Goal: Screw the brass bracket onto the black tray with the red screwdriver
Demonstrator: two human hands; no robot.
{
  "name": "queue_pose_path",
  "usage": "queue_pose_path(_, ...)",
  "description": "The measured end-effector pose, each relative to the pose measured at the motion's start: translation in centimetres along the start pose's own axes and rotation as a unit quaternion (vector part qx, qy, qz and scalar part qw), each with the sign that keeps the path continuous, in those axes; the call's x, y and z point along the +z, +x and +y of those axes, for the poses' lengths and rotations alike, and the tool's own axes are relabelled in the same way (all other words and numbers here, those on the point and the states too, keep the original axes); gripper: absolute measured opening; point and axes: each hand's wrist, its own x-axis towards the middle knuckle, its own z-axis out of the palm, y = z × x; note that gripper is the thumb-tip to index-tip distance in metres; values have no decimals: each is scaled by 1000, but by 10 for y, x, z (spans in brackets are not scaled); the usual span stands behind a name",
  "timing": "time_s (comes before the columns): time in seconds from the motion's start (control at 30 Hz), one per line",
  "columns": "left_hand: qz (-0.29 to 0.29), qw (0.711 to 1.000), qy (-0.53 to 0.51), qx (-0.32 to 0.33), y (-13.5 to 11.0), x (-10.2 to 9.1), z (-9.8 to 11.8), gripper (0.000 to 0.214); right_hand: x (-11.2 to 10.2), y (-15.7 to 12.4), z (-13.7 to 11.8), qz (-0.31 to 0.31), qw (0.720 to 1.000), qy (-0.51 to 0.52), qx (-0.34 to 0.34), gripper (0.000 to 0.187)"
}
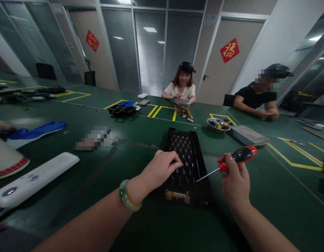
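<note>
the head-worn camera looked forward and down along the green workbench (pixel 256 199). measured from the wearer, the left hand (pixel 159 171) sat close at 11 o'clock and the right hand (pixel 234 178) close at 1 o'clock. a seated person (pixel 181 91) appeared far off at 12 o'clock.

You're in an electronics assembly room inside an office building, working at a long bench covered in a dark green mat (pixel 280 196) and marked with yellow tape outlines (pixel 293 163). A multicoloured wire harness (pixel 183 111), a shallow steel parts bowl (pixel 216 125), a black plastic tray (pixel 185 150) and your red-and-black screwdriver (pixel 242 155) all fit that, while glass partitions with grey blinds (pixel 150 59) and a beige door (pixel 225 77) bearing a red paper square (pixel 229 50) give the office feel
</note>
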Motion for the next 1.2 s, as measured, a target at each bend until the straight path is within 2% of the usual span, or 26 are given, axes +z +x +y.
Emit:
queue_pose_path(0.3,-10,1000,-4,6,1,-3,-5,19,2,-1,-6,7,1000,-2,-7,25)
queue_pose_path(0.5,-22,999,-22,-22,0,0,-5,22,1,1,-3,5,1000,1,-15,26)
queue_pose_path(0.83,-17,999,-29,-25,-3,-1,7,16,1,-1,-5,-14,999,4,-40,25)
queue_pose_path(0.93,-45,998,-38,-23,-4,0,11,13,1,-2,-4,-23,999,5,-45,23)
queue_pose_path(1.2,-162,985,-32,57,-10,7,25,11,4,-6,-8,-26,999,-6,-48,24)
